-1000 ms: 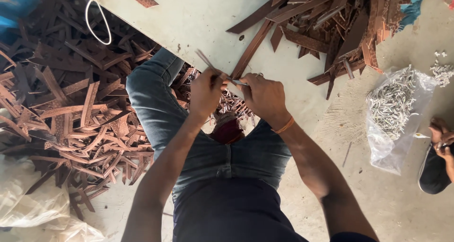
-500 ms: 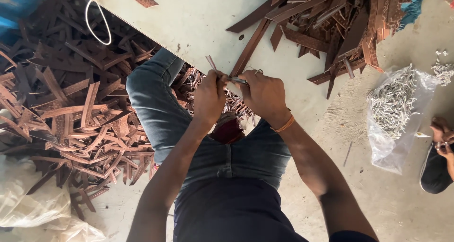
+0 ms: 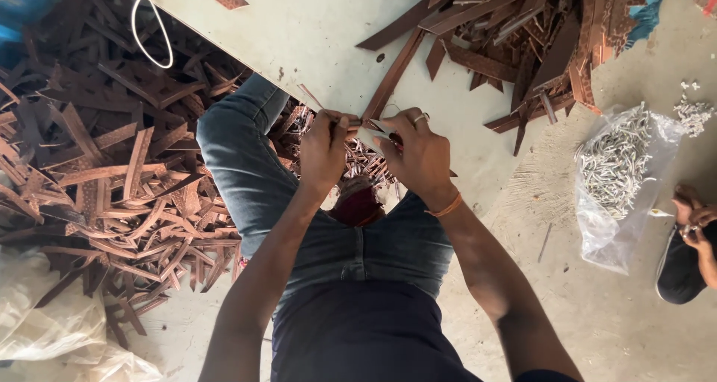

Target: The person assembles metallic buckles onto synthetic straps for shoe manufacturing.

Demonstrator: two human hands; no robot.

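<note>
My left hand (image 3: 326,149) and my right hand (image 3: 418,152) meet at the near edge of a pale board (image 3: 314,31) over my lap. Both pinch a brown leather strap (image 3: 390,79) that runs up and away across the board. A small metal piece seems to sit between my fingertips, but it is too small to make out. My right wrist wears an orange band and a finger has a ring. I sit in blue jeans.
A big heap of brown straps (image 3: 112,165) covers the floor at my left. Another pile of straps (image 3: 538,31) lies on the board's far right. A clear bag of small metal parts (image 3: 616,165) sits on the floor at right, beside another person's hands (image 3: 691,218). A white cord loop (image 3: 149,31) lies top left.
My hands have stayed together at the board's edge, shifting only slightly while working the strap end. The thin end sticking out past my left hand has turned a little.
</note>
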